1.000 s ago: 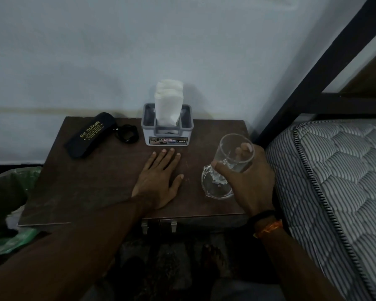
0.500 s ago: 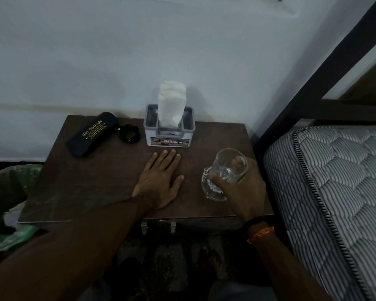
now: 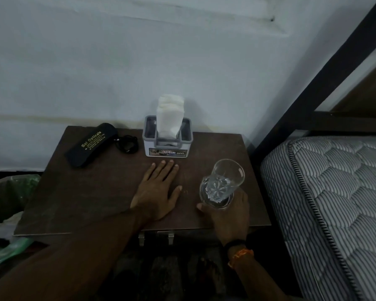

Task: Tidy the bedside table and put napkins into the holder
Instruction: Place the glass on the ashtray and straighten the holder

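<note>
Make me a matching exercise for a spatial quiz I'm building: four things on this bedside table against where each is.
Things:
1. spectacle case
2. napkin holder
3. glass
4. left hand

Places:
A. in the right hand's grip
B. back left corner
C. flat on the tabletop
D. back middle, by the wall

Pairs: 1-B, 2-D, 3-A, 4-C

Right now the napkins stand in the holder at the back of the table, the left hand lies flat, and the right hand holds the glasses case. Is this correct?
Not quite. In the head view the right hand holds the clear glass, not the glasses case, which lies untouched at the back left. The napkins do stand in the holder, and the left hand lies flat.
</note>
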### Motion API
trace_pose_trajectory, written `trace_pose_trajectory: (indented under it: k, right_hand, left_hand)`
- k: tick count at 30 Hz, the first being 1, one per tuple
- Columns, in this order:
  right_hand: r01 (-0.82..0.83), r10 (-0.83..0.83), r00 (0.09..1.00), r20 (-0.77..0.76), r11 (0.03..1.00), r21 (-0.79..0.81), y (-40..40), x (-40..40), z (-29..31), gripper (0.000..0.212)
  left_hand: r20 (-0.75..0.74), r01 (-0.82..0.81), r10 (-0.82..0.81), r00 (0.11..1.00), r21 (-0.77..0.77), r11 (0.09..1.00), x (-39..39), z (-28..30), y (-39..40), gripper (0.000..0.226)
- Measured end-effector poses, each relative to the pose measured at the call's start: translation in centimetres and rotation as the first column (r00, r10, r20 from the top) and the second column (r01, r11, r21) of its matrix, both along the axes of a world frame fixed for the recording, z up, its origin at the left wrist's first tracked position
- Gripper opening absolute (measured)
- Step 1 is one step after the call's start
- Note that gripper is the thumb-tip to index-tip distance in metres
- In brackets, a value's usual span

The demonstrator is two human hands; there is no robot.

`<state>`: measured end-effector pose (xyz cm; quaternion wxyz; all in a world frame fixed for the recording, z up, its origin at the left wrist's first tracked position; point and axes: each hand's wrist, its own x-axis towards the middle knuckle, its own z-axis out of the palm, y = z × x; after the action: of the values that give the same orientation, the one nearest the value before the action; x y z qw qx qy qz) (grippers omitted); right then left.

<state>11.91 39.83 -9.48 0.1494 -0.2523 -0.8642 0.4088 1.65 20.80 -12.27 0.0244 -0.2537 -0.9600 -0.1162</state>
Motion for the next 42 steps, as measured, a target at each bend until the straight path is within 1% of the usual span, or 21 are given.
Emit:
trace_pose_trajectory:
  k: [6, 11, 14, 18, 21, 24, 27, 30, 33, 38, 40, 42]
  right_hand:
    - [-0.032, 0.032, 0.999, -0.026, 0.999, -0.027, 1.4, -2.6, 0.0, 0.085]
    - [0.002, -0.003, 1.0, -0.024, 0.999, -0.043, 3.1, -6.2, -1.1, 0.089]
    - [0.03, -0.029, 0.999, 0.018, 0.998, -0.06, 4.1, -9.0, -1.8, 0.09]
    - [0.09, -0.09, 0.995, 0.039, 0.996, -0.009, 4.7, -11.7, -1.9, 0.096]
    - [0.108, -0.108, 0.994, 0.016, 0.994, 0.029, 4.6, -12.7, -0.9, 0.099]
    - [0.128, -0.127, 0.992, -0.027, 0.991, 0.033, 4.6, -13.5, 0.0, 0.093]
    - [0.11, -0.106, 0.992, -0.07, 0.993, 0.046, 4.9, -14.0, 0.6, 0.076]
    - [0.067, -0.064, 0.996, -0.061, 0.996, 0.053, 5.1, -14.2, 1.0, 0.078]
    - [0.073, -0.069, 0.996, -0.057, 0.996, 0.06, 5.3, -14.5, 1.2, 0.08]
    - [0.022, -0.02, 0.997, -0.075, 0.999, 0.033, 5.5, -14.6, 1.6, 0.064]
    - [-0.004, 0.005, 0.997, -0.077, 1.0, 0.019, 5.8, -14.6, 1.4, 0.068]
    - [-0.017, 0.017, 0.997, -0.072, 1.0, -0.005, 6.0, -14.7, 1.2, 0.076]
  left_hand:
    - [-0.013, -0.007, 0.007, 1.0, 0.001, 1.0, -0.1, 0.2, 0.0, 0.069]
    - [-0.005, -0.006, 0.006, 1.0, 0.001, 1.0, -0.1, 0.3, 0.0, 0.07]
    - [-0.014, -0.005, 0.005, 1.0, 0.002, 1.0, -0.2, 0.2, 0.0, 0.069]
    - [-0.014, -0.001, 0.001, 1.0, -0.002, 1.0, -0.3, 0.3, -0.1, 0.069]
    - [0.0, -0.005, 0.005, 1.0, 0.0, 1.0, -0.2, 0.4, 0.0, 0.069]
    - [0.023, -0.009, 0.009, 1.0, -0.006, 1.0, -0.2, 0.5, 0.1, 0.07]
    - [0.033, -0.008, 0.008, 0.999, -0.016, 1.0, -0.2, 0.6, 0.1, 0.071]
    - [0.029, -0.008, 0.008, 1.0, -0.014, 1.0, -0.2, 0.5, 0.1, 0.07]
    - [0.027, -0.005, 0.005, 1.0, -0.008, 1.0, -0.2, 0.4, 0.1, 0.069]
    - [0.033, -0.004, 0.003, 0.999, 0.002, 1.0, -0.2, 0.5, 0.0, 0.069]
    - [0.033, -0.003, 0.004, 0.999, -0.004, 1.0, -0.2, 0.5, 0.1, 0.069]
    - [0.034, -0.005, 0.006, 0.999, -0.009, 1.0, -0.2, 0.5, 0.1, 0.069]
